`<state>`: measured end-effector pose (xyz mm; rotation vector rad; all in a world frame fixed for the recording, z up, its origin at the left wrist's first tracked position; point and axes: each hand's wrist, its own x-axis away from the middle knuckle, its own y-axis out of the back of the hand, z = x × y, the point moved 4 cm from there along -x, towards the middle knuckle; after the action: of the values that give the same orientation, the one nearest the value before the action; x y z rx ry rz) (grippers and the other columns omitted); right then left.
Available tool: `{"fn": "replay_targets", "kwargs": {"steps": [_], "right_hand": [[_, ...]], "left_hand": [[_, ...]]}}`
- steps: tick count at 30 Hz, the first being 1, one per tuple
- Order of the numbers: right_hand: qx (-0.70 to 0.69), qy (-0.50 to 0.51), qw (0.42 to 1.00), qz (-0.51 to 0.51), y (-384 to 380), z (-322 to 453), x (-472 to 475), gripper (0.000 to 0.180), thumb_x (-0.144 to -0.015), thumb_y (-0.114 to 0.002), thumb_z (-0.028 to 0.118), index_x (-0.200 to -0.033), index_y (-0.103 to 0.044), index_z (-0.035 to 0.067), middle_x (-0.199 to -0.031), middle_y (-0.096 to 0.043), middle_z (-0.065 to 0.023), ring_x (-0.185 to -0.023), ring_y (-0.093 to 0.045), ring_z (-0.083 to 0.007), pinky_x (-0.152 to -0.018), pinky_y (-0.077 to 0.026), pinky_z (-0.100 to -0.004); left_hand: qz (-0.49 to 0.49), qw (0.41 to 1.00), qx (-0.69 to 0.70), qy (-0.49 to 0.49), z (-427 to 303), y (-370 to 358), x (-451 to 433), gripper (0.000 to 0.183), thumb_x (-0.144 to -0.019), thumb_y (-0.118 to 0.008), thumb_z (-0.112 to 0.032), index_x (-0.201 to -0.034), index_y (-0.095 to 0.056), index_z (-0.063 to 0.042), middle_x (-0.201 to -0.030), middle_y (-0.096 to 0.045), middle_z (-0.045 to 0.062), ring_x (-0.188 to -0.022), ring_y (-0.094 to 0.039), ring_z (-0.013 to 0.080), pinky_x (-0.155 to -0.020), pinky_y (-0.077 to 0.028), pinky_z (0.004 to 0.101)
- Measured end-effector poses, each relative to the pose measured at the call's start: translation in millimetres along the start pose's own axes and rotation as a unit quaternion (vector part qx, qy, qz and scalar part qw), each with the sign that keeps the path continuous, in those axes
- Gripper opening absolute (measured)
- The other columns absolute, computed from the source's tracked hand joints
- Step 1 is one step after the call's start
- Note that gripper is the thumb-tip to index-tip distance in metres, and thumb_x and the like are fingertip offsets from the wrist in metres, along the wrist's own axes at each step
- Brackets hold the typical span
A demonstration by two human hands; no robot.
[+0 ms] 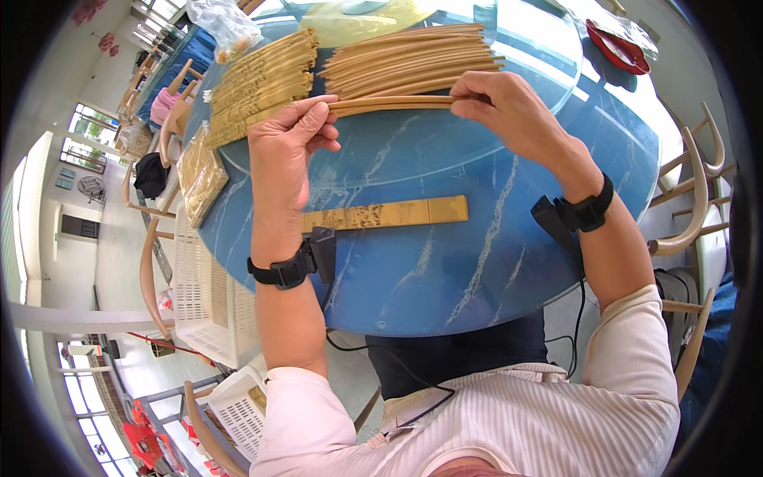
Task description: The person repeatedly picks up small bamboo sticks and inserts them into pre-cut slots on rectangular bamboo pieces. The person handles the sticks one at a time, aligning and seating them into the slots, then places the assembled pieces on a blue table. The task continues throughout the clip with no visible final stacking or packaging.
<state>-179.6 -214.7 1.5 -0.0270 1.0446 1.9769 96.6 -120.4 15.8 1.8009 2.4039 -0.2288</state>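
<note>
Between my two hands, a few thin tan sticks [393,105], possibly incense, are held level above the table. My left hand [295,134] pinches their left end between thumb and fingers. The right end is gripped by my right hand [506,110]. Just beyond lies a pile of similar sticks [411,59] on the glass turntable. To its left, many filled or folded gold paper sleeves [262,80] with dark print lie side by side. One flat gold paper sleeve [387,213] rests on the blue marbled table nearer to me, its left end hidden behind my left wrist.
A wrapped stack of gold sleeves [201,170] sits at the table's left edge. White plastic baskets [205,298] stand below it. A clear plastic bag [223,27] and a red dish [617,47] lie farther back. Wooden chairs [691,185] flank the round table [381,298]. Black cables hang from both wrist straps.
</note>
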Motion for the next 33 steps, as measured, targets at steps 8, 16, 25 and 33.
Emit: {"fn": "replay_targets", "kwargs": {"steps": [8, 16, 25, 33], "right_hand": [[-0.048, 0.126, 0.991, 0.003, -4, 28, 9, 0.019, -0.095, -0.071, 0.014, -0.089, -0.067, -0.003, -0.079, -0.067, -0.0242, -0.073, -0.066, -0.0430, -0.064, -0.051, -0.0468], [-0.025, 0.103, 0.994, 0.016, -4, 30, 8, 0.021, -0.095, -0.071, 0.014, -0.087, -0.065, -0.004, -0.075, -0.064, -0.0248, -0.070, -0.064, -0.0458, -0.063, -0.050, -0.0485], [-0.076, 0.013, 0.997, -0.020, 18, 38, 8, 0.025, -0.098, -0.066, 0.011, -0.081, -0.062, -0.007, -0.069, -0.060, -0.0231, -0.061, -0.059, -0.0340, -0.060, -0.049, -0.0434], [-0.085, 0.027, 0.984, -0.157, 25, 4, -1, 0.021, -0.092, -0.062, 0.009, -0.082, -0.066, -0.009, -0.073, -0.062, -0.0296, -0.067, -0.066, -0.0393, -0.063, -0.052, -0.0460]], "left_hand": [[0.084, 0.994, -0.073, -0.010, 2, -29, 22, 0.019, -0.100, -0.071, -0.008, -0.115, -0.076, 0.004, -0.098, -0.078, 0.015, -0.082, -0.077, 0.0188, -0.070, -0.063, 0.0269], [0.036, 0.982, -0.172, -0.073, -7, -55, 32, 0.014, -0.104, -0.066, -0.006, -0.111, -0.071, 0.004, -0.094, -0.078, 0.016, -0.081, -0.079, 0.0223, -0.065, -0.063, 0.0290], [0.076, 0.988, -0.136, 0.010, -16, -49, 37, 0.017, -0.101, -0.072, -0.011, -0.110, -0.074, 0.003, -0.092, -0.078, 0.013, -0.076, -0.077, 0.0191, -0.062, -0.060, 0.0276], [0.264, 0.835, -0.483, 0.025, -4, -91, 83, 0.035, -0.082, -0.087, -0.011, -0.113, -0.076, -0.001, -0.107, -0.074, 0.010, -0.098, -0.072, 0.0263, -0.085, -0.056, 0.0356]]}}
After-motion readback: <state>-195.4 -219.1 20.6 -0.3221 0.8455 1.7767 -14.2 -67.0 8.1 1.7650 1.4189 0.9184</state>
